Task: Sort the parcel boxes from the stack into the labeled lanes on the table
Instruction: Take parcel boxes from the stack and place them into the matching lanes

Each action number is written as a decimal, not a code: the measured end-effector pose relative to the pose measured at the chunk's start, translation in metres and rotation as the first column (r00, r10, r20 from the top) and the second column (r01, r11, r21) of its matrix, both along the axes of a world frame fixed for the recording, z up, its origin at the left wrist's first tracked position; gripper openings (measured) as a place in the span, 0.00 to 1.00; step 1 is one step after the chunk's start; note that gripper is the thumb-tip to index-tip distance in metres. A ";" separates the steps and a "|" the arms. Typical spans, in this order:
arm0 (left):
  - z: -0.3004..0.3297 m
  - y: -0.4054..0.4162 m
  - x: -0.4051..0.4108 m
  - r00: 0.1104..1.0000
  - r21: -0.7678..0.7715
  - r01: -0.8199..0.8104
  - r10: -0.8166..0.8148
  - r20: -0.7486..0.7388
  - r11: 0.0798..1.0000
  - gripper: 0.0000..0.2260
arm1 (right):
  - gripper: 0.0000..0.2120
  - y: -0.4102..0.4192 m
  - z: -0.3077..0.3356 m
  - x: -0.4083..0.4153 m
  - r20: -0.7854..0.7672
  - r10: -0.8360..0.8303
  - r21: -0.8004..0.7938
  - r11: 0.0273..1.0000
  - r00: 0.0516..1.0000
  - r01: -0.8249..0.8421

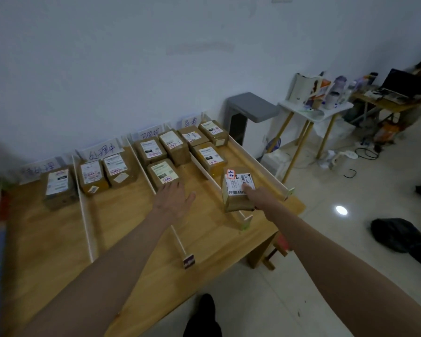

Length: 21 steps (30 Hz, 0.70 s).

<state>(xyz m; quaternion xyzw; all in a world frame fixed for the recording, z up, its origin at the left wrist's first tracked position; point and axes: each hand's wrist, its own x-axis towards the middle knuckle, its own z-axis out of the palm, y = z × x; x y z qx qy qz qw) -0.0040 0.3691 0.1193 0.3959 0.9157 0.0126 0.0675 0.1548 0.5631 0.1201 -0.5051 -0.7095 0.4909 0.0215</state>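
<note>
My right hand [259, 197] grips a brown parcel box [233, 200] with a white label and a red-marked sticker, at the near end of the rightmost lane. My left hand [174, 199] hovers flat, fingers spread, over the third lane, just in front of a box [162, 173]. Brown boxes lie in all four lanes of the wooden table [58, 239]: one in the leftmost lane [57, 187], two in the second [91, 176], three in the third, three more in the rightmost [208, 158]. White dividers [86, 220] separate the lanes. Handwritten paper signs [102, 152] stand at the far ends.
A grey stool [250, 107] stands against the wall behind the table's right end. A white side table [316, 113] with bottles and cartons is further right, cables and dark bags lying on the tiled floor [338, 239]. My dark shoe [204, 314] shows below the table edge.
</note>
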 end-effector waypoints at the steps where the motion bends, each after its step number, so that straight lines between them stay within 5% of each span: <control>1: -0.003 0.014 -0.004 1.000 0.003 0.004 -0.004 -0.001 1.000 0.27 | 0.29 0.013 -0.003 -0.002 0.003 -0.003 0.001 1.000 1.000 0.003; 10: -0.033 0.145 -0.052 0.996 0.137 -0.013 0.001 0.092 0.991 0.25 | 0.31 0.128 -0.007 -0.038 0.103 -0.011 0.090 0.996 0.995 0.001; 21: -0.065 0.221 -0.093 0.988 0.103 -0.081 0.066 0.139 0.991 0.24 | 0.31 0.218 -0.030 -0.107 0.208 0.097 0.128 0.984 0.973 -0.125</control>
